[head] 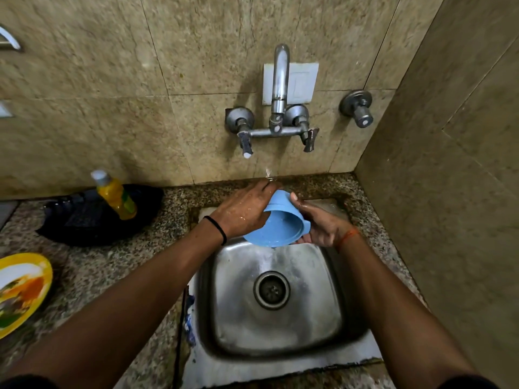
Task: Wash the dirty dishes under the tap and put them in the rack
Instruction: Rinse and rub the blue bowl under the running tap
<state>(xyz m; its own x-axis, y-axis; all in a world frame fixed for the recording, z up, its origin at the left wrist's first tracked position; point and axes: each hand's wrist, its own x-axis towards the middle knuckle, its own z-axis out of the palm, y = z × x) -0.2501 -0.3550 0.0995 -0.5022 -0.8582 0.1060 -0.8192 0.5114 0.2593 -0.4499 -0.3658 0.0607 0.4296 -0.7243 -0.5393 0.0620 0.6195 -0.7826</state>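
Observation:
A light blue plastic bowl is held tilted over the back of the steel sink, its opening facing me. My right hand grips its right side, thumb on the rim. My left hand lies over its left side with fingers stretched along the outside. Water runs off the bowl's lower edge into the sink. The wall tap rises above them, and a thin stream falls near my left fingertips. A dirty yellow plate with food remains lies at the far left on the counter.
A black dish rack sits on the granite counter left of the sink, with a yellow soap bottle standing at it. A separate valve sticks out of the wall at the right. The side wall stands close on the right.

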